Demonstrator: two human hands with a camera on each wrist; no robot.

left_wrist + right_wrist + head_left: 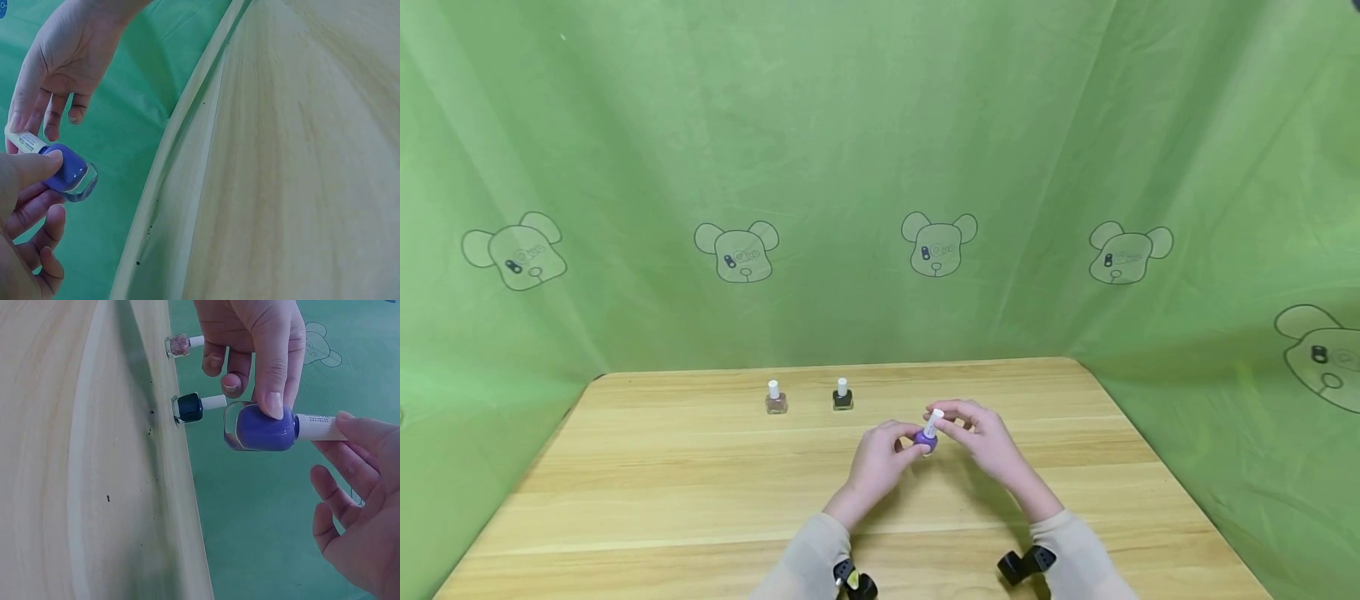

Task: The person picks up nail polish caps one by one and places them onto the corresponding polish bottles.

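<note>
A purple nail polish bottle (pixel 926 440) with a white cap (pixel 317 427) is held above the table between both hands. My left hand (pixel 877 460) pinches the glass body between thumb and fingers. At the other end, my right hand (pixel 988 442) pinches the white cap with thumb and fingertips. Clear thick glass shows at the bottle's base in the right wrist view, and small print runs along the cap. The bottle leans, its cap up and to the right in the head view. The cap sits against the bottle's neck.
Toward the back of the wooden table (pixel 700 483) stand two more white-capped nail polish bottles: a pinkish one (pixel 777 403) at left and a dark one (pixel 842 398) beside it. A green curtain (pixel 835 125) with printed bear heads surrounds the table's back and sides.
</note>
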